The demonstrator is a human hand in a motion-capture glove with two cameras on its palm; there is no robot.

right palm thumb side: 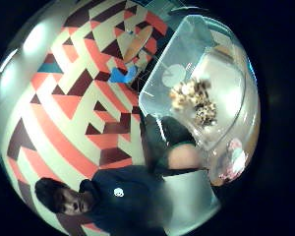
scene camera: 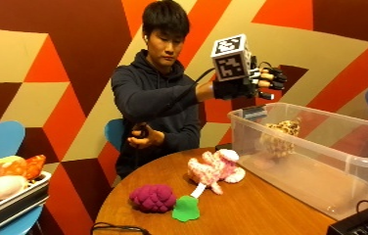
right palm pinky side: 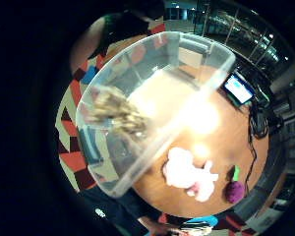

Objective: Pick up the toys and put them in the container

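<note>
In the outside view my gloved right hand is raised above the near end of a clear plastic container, fingers spread and holding nothing. Below it, inside the container, is a tan spotted plush toy. Both palm views look down into the container and show that toy inside it. On the round wooden table, beside the container, lie a pink and white plush and a purple grape toy with a green leaf.
A tray of other toys sits on a blue chair at the left. A black device stands at the table's right front corner, with a cable at the front edge. The person's bare hand is held near their waist.
</note>
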